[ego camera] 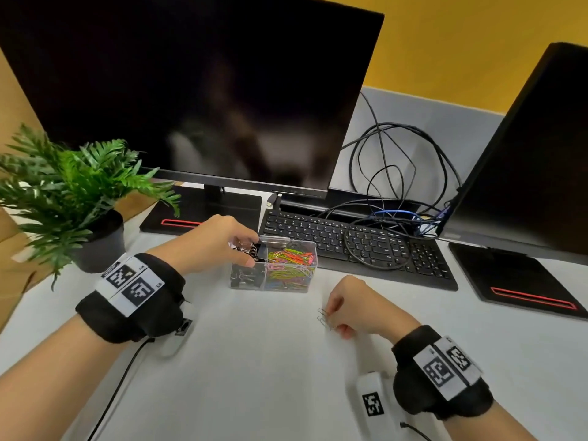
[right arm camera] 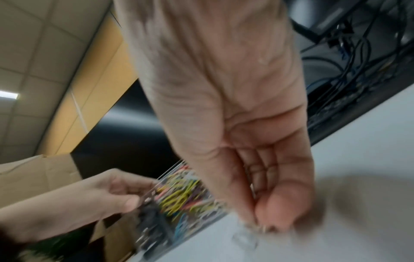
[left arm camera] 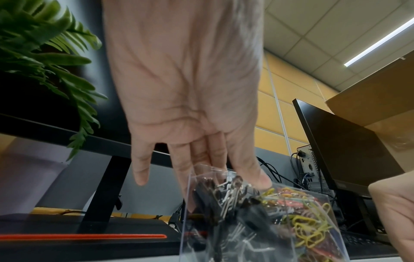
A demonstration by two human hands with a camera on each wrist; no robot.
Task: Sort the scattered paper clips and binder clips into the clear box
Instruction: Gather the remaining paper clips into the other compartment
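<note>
Clear box (ego camera: 288, 264) | left hand (ego camera: 211, 241) pinches binder clips (ego camera: 254, 251) | right hand (ego camera: 358, 305) pinches paper clips (ego camera: 324, 318), head-view only

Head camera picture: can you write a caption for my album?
Left hand drops binder clips into the clear box; right hand pinches silver paper clips.

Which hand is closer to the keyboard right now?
Left. The left hand grips binder clips over the clear box, just in front of the keyboard; the right hand pinches paper clips on the table, farther back.

Clear glossy plastic box (ego camera: 288, 283), matt grey desk (ego camera: 254, 361), silvery wire clips (ego camera: 324, 317)
</note>
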